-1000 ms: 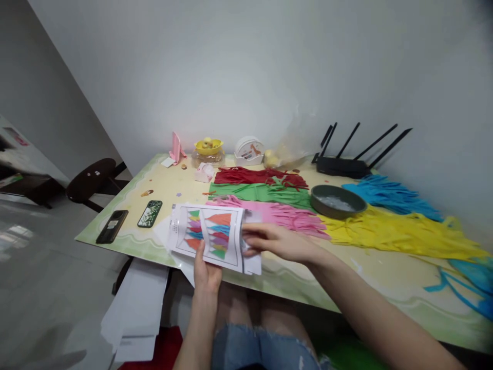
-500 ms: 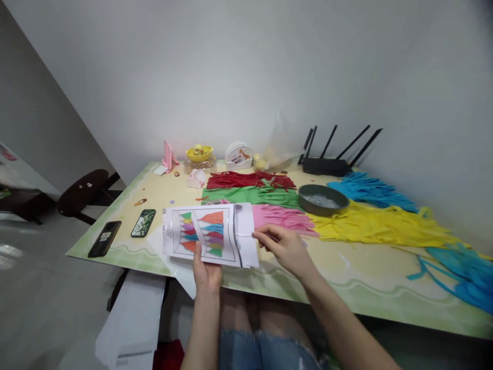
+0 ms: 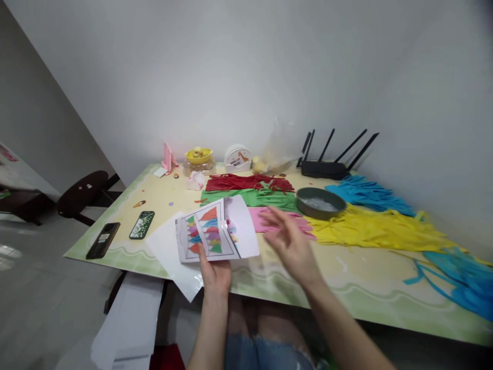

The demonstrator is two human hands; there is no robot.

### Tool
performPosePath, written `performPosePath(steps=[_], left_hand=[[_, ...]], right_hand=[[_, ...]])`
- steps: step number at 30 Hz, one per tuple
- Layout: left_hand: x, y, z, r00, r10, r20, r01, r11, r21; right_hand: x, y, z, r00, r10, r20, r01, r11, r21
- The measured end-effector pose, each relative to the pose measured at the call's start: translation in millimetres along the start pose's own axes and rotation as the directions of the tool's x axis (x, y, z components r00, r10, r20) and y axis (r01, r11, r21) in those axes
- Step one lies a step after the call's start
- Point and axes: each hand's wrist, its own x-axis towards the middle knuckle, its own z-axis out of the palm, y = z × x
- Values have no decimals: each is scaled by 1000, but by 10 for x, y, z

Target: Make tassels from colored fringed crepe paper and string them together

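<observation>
Head view. Left hand (image 3: 216, 276): palm up, thumb over and fingers under a printed packet (image 3: 204, 234), which tilts above the tabletop (image 3: 365, 280), a white sheet (image 3: 245, 226) jutting from its right end. Right hand (image 3: 292, 252): raised just right of that sheet, apart from it, fingers loosely parted (motion-blurred).

Beyond the hands: red strips (image 3: 248, 182), green strips (image 3: 250, 198) and pink strips (image 3: 279, 222) in rows; a dark bowl (image 3: 321, 211) bordering yellow strips (image 3: 389, 228); a black router (image 3: 323, 169) near the wall.

Edges: front edge crosses behind both forearms; a loose white paper (image 3: 169, 252) overhangs it, left of the packet. Two phones (image 3: 103, 240) lie farther left.
</observation>
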Motion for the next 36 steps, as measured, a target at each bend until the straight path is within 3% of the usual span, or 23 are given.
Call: performPosePath(steps=[2,5,7,9,10,11,12,13,14,16,18,19,23,27,29,33,36], left_hand=[[3,-135,26,998,-38,56,37,999,13],[-117,-338,-33,969,-185,165,173,981,85],[-283,-334,-137,908,-347,234,294,927,233],[-463,-158,-230,856,-459,239,294,812,504],[-534,-20,-249,869,-436,235,191,733,652],[-583,130,-245,914,-325,244,28,649,760],[-603,274,-216,951,-121,284,-164,582,796],[-596,396,-170,941,75,330,-319,521,792],[-562,483,-116,917,167,362,-397,469,789],[-445,540,-22,923,60,379,-366,433,823],[-318,472,9,936,-133,326,-246,414,876],[-269,415,0,942,-165,293,-208,399,893],[-196,197,-94,967,-12,253,-232,357,905],[-212,118,-98,965,64,254,-261,332,907],[-205,135,-76,962,17,272,-262,332,906],[-168,212,-87,936,-203,288,-219,308,926],[-157,206,-156,952,-182,246,-181,316,931]], right_hand=[[-253,201,226,989,99,108,-117,977,179],[-317,350,438,968,252,-21,-239,938,251],[-166,347,339,958,262,-119,-222,936,272],[19,312,79,969,189,-158,-146,958,248],[92,294,-69,978,147,-146,-112,968,225],[142,278,-203,987,116,-112,-92,975,202],[168,264,-307,993,102,-54,-90,978,187],[171,254,-373,995,103,16,-104,977,184],[153,247,-397,991,110,79,-124,973,195],[72,245,-340,981,128,143,-160,958,239],[-41,267,-205,977,156,146,-192,943,273],[-100,287,-132,973,181,146,-216,937,275],[-268,376,66,932,328,152,-358,900,249],[-280,395,87,927,368,70,-374,902,215],[-261,391,63,927,372,45,-372,903,213],[-263,426,-2,928,372,29,-368,901,228],[-306,504,-34,931,338,138,-361,909,208]])
